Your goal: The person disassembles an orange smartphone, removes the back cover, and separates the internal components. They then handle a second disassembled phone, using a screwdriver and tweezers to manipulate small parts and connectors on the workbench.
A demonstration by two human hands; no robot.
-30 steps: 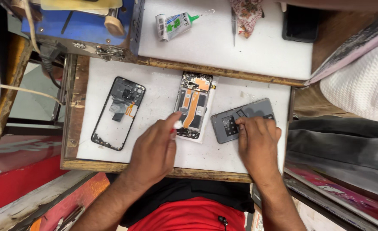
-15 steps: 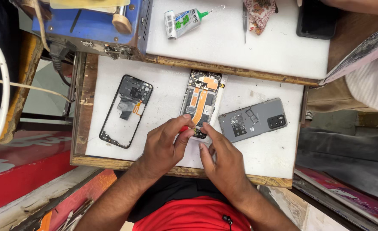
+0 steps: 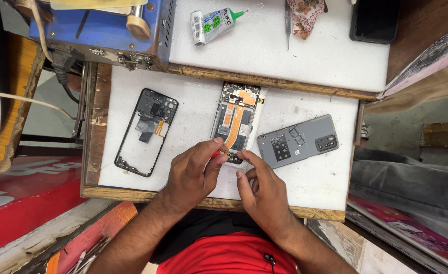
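Note:
An opened phone with orange flex cables lies face down in the middle of the white work board. My left hand pinches a small red-tipped tool at the phone's near end. My right hand rests just right of it, its fingertips touching the phone's lower edge and holding nothing that I can see. A grey back cover lies to the right of the phone. A black empty phone frame lies to the left.
On the raised white shelf behind stand a glue tube, tweezers, a patterned cloth and a dark phone. A blue machine sits at the back left with cables. The board's wooden rim runs along the near edge.
My right hand left the grey back cover and came to the opened phone's near end. My left hand stayed at that end with the red-tipped tool.

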